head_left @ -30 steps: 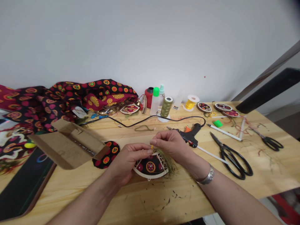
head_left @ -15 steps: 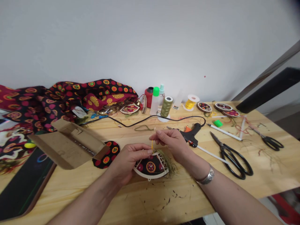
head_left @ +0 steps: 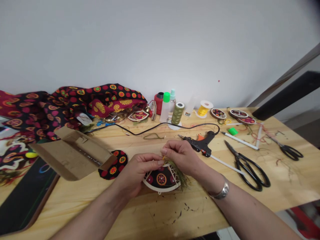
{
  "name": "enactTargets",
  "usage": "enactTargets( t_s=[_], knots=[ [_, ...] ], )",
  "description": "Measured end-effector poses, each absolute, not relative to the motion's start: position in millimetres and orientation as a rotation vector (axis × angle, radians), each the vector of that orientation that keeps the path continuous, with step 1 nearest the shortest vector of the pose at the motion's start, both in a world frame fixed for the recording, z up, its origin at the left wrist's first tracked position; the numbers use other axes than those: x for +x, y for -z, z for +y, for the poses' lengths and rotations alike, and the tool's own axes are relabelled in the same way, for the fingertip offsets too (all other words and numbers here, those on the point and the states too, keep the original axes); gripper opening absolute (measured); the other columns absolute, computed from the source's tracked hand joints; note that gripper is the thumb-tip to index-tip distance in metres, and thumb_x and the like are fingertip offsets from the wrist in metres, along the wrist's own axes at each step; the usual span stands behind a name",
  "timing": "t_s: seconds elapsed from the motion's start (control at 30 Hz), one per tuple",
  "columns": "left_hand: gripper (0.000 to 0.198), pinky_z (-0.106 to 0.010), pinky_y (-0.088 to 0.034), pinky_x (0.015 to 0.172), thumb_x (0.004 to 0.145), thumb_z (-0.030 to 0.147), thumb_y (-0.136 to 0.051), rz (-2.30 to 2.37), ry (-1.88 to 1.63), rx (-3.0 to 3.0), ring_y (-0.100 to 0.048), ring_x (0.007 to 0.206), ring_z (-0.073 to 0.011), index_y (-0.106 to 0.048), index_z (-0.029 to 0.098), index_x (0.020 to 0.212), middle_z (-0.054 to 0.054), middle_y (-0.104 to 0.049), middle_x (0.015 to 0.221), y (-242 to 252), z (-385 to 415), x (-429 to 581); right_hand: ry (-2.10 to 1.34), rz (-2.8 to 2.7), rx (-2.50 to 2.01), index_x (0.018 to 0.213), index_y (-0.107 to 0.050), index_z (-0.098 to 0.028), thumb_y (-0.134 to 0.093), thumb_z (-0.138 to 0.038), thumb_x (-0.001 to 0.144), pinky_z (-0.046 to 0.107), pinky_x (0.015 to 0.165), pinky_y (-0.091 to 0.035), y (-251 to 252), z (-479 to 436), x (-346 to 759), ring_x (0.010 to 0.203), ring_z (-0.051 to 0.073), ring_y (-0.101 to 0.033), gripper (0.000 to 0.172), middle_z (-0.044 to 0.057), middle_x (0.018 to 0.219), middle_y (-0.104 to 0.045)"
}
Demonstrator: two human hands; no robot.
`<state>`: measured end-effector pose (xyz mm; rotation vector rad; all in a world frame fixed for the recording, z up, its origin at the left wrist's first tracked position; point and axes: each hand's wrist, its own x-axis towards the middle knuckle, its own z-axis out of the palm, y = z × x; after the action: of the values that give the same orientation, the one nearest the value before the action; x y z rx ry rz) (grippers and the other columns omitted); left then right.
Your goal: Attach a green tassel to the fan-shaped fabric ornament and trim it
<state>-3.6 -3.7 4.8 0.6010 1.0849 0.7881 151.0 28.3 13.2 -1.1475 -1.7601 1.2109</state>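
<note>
A fan-shaped ornament [head_left: 161, 179] with a pale cut-out frame and dark patterned cloth is held over the front of the table. My left hand [head_left: 140, 168] grips its upper left edge, thumb and fingers pinched near a yellow cord [head_left: 163, 158]. Closed in a pinch on that same cord, my right hand [head_left: 181, 154] is just to the right, close to the left fingertips. A green thread tassel [head_left: 183, 178] hangs off the ornament's right side, partly under the right hand. The cord's ends are hidden by the fingers.
A black glue gun [head_left: 206, 144] and large scissors [head_left: 246, 166] lie to the right. An open cardboard box [head_left: 75, 156] and a phone-like dark slab [head_left: 27, 200] are at left. Behind stand a green thread spool [head_left: 178, 113] and yellow cord spool [head_left: 204, 108]. Patterned cloth [head_left: 67, 103] lies heaped along the wall.
My right hand has come down slightly, closer to my left fingertips, and less of the yellow cord shows between them. My left hand and the ornament are almost unmoved.
</note>
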Motion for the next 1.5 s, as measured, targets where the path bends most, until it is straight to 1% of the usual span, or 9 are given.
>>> enactTargets(
  t_s=[0.1, 0.3, 0.4, 0.53, 0.83, 1.0, 1.17, 1.33, 1.5],
  knots=[
    [0.017, -0.024, -0.046, 0.058, 0.055, 0.021, -0.08, 1.085, -0.784, 0.59, -0.064, 0.056, -0.0146, -0.072, 0.013, 0.067, -0.003, -0.07, 0.058, -4, -3, -4, -1.097, -1.773, -1.13, 0.049, -0.045, -0.016, -0.052, -0.025, 0.078, 0.02, 0.05, -0.03, -10, 28, 151, 0.052, 0.008, -0.037, 0.03, -0.005, 0.05, -0.039],
    [0.017, -0.023, -0.046, 0.057, 0.055, 0.02, -0.081, 1.077, -0.8, 0.558, -0.064, 0.055, -0.0133, -0.073, 0.012, 0.068, -0.003, -0.071, 0.061, -5, -1, -3, -1.158, -1.653, -1.195, 0.068, -0.066, -0.014, -0.04, -0.036, 0.089, 0.023, 0.06, -0.04, -7, 31, 150, 0.06, 0.012, -0.053, 0.04, 0.003, 0.063, -0.062],
    [0.016, -0.023, -0.048, 0.056, 0.054, 0.019, -0.081, 1.079, -0.816, 0.53, -0.064, 0.053, -0.0137, -0.072, 0.012, 0.066, -0.004, -0.072, 0.06, -7, -1, -3, -1.179, -1.594, -1.266, 0.063, -0.065, -0.015, -0.049, -0.032, 0.083, 0.025, 0.062, -0.041, -7, 34, 151, 0.062, 0.013, -0.054, 0.031, 0.003, 0.064, -0.063],
    [0.017, -0.022, -0.048, 0.054, 0.052, 0.017, -0.082, 1.102, -0.856, 0.502, -0.063, 0.051, -0.0128, -0.072, 0.012, 0.065, -0.003, -0.071, 0.058, -7, -1, -2, -1.294, -1.505, -1.281, 0.061, -0.061, -0.015, -0.06, -0.026, 0.071, 0.023, 0.053, -0.034, -8, 38, 154, 0.053, 0.01, -0.044, 0.014, -0.002, 0.055, -0.054],
    [0.018, -0.021, -0.049, 0.052, 0.051, 0.018, -0.083, 1.12, -0.865, 0.478, -0.063, 0.05, -0.0123, -0.072, 0.013, 0.064, -0.002, -0.071, 0.058, -7, -1, -2, -1.309, -1.417, -1.187, 0.046, -0.03, -0.02, -0.047, -0.034, 0.08, 0.026, 0.046, -0.017, -10, 37, 158, 0.045, 0.007, -0.022, 0.041, -0.007, 0.046, -0.025],
    [0.017, -0.021, -0.048, 0.052, 0.053, 0.018, -0.082, 1.104, -0.858, 0.498, -0.063, 0.05, -0.0125, -0.072, 0.012, 0.065, -0.003, -0.071, 0.058, -7, 0, -2, -1.278, -1.447, -1.148, 0.056, -0.058, -0.016, -0.058, -0.032, 0.076, 0.024, 0.056, -0.035, -12, 37, 157, 0.055, 0.011, -0.045, 0.026, -0.001, 0.056, -0.054],
    [0.017, -0.022, -0.049, 0.053, 0.052, 0.018, -0.082, 1.116, -0.862, 0.499, -0.063, 0.051, -0.0129, -0.072, 0.012, 0.065, -0.003, -0.071, 0.059, -8, 0, -2, -1.287, -1.419, -1.179, 0.067, -0.068, -0.017, -0.062, -0.022, 0.071, 0.027, 0.068, -0.044, -9, 37, 157, 0.069, 0.014, -0.058, 0.009, 0.002, 0.07, -0.067],
    [0.016, -0.022, -0.048, 0.053, 0.053, 0.017, -0.082, 1.103, -0.864, 0.499, -0.063, 0.051, -0.0128, -0.072, 0.012, 0.065, -0.003, -0.071, 0.059, -7, 0, -2, -1.366, -1.323, -1.203, 0.062, -0.068, -0.017, -0.065, -0.02, 0.067, 0.024, 0.052, -0.039, -5, 38, 155, 0.055, 0.011, -0.051, 0.006, 0.001, 0.065, -0.066],
    [0.017, -0.022, -0.048, 0.053, 0.053, 0.018, -0.082, 1.101, -0.86, 0.505, -0.063, 0.051, -0.0127, -0.072, 0.012, 0.065, -0.003, -0.071, 0.059, -8, 0, -2, -1.413, -1.307, -1.222, 0.057, -0.059, -0.015, -0.07, -0.031, 0.065, 0.022, 0.046, -0.029, -9, 38, 156, 0.046, 0.007, -0.039, 0.021, -0.004, 0.051, -0.053]
  ],
)
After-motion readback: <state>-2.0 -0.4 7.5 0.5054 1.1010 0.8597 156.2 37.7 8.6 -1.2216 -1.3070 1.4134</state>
